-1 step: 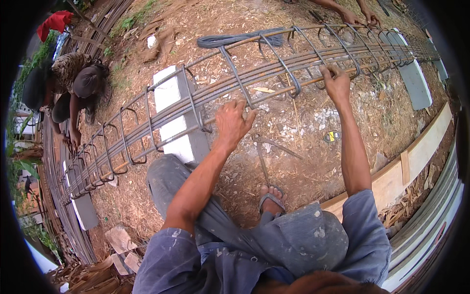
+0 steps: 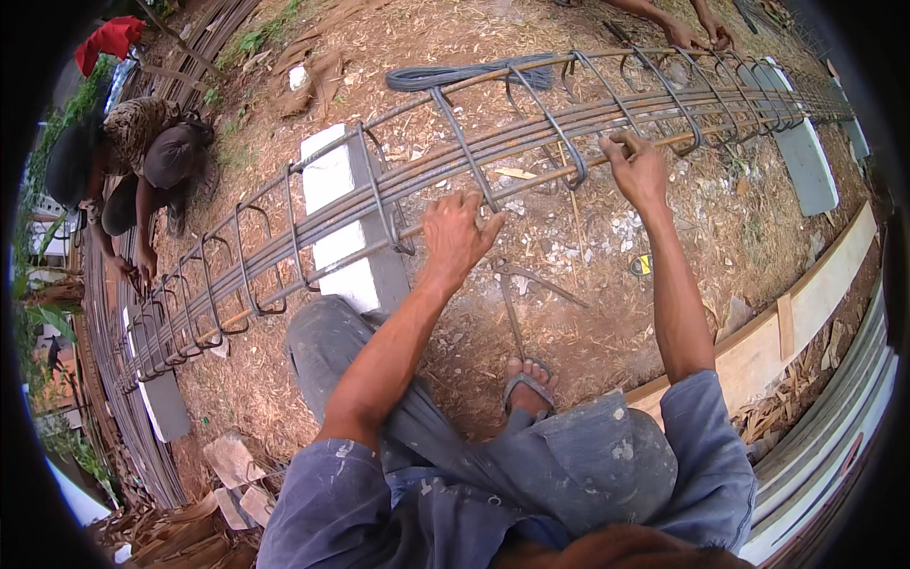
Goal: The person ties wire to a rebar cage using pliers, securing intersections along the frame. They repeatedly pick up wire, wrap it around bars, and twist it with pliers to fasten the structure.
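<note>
A long rusty rebar cage (image 2: 398,185) runs from lower left to upper right, with dark bent stirrups (image 2: 460,142) around its bars. My left hand (image 2: 457,237) lies over the near bar beside a stirrup, fingers curled around it and thumb apart. Farther right along that bar, my right hand (image 2: 637,173) has its fingers bent over the steel; its thumb side is partly hidden. Below the cage, pincers (image 2: 515,284) lie on the ground with their handles spread, near my sandalled foot (image 2: 527,387).
White-and-grey blocks (image 2: 327,180) support the cage. A coil of tie wire (image 2: 455,78) lies beyond it. One person (image 2: 161,161) crouches at the left end; another person's hands (image 2: 697,38) touch the far bars. A yellow-black round object (image 2: 642,266) and boards (image 2: 806,299) lie right.
My right hand has moved a little left along the near bar, away from the stirrup. My left hand stays at nearly the same place on the bar.
</note>
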`<control>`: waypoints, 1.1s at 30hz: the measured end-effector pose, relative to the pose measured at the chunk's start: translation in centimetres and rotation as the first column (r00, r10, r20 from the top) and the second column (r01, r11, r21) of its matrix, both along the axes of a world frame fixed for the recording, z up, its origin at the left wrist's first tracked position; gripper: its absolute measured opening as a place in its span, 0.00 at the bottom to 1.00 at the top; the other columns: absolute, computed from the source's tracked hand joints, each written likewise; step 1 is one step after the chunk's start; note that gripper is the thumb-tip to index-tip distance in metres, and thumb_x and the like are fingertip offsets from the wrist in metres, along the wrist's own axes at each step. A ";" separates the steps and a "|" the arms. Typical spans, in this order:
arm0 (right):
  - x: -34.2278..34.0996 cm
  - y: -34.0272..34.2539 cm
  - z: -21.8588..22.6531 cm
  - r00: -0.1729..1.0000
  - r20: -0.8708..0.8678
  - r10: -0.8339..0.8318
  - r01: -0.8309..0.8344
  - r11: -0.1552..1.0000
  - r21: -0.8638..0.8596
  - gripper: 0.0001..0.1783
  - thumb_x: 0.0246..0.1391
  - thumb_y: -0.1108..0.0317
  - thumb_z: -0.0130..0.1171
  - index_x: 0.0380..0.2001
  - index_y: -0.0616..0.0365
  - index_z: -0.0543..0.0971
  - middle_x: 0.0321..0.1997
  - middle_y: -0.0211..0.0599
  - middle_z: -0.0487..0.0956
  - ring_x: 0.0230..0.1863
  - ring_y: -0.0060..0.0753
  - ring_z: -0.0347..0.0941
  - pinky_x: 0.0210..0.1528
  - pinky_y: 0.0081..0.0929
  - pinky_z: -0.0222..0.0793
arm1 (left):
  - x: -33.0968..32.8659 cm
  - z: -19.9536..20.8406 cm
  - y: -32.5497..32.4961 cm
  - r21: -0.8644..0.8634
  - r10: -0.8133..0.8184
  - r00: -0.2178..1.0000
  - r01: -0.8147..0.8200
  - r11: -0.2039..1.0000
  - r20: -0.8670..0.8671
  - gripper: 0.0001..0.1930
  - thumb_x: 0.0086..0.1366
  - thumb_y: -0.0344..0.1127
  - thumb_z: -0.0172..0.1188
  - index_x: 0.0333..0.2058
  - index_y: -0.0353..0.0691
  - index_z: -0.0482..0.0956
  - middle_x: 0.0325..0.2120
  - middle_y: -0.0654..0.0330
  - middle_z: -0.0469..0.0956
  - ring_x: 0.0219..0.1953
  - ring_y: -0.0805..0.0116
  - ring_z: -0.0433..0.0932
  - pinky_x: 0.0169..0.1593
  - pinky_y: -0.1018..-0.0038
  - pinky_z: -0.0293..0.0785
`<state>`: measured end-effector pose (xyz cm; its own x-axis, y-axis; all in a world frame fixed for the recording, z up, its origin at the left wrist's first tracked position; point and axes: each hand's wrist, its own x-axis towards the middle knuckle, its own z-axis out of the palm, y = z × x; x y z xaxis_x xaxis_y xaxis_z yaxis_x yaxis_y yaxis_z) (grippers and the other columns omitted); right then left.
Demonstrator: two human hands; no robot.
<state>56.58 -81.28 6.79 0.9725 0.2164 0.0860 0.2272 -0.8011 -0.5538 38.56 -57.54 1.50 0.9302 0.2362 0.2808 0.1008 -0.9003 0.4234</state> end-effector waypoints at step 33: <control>-15.9 7.0 -13.7 0.546 -0.667 0.508 0.744 0.072 0.664 0.22 0.64 0.72 0.46 0.61 0.56 0.64 0.36 0.29 0.72 0.25 0.20 0.63 0.24 0.19 0.60 | 1.3 1.5 0.1 -0.138 -0.079 0.987 0.059 0.989 -0.141 0.19 0.57 0.38 0.64 0.42 0.29 0.80 0.38 0.45 0.78 0.40 0.50 0.79 0.50 0.56 0.73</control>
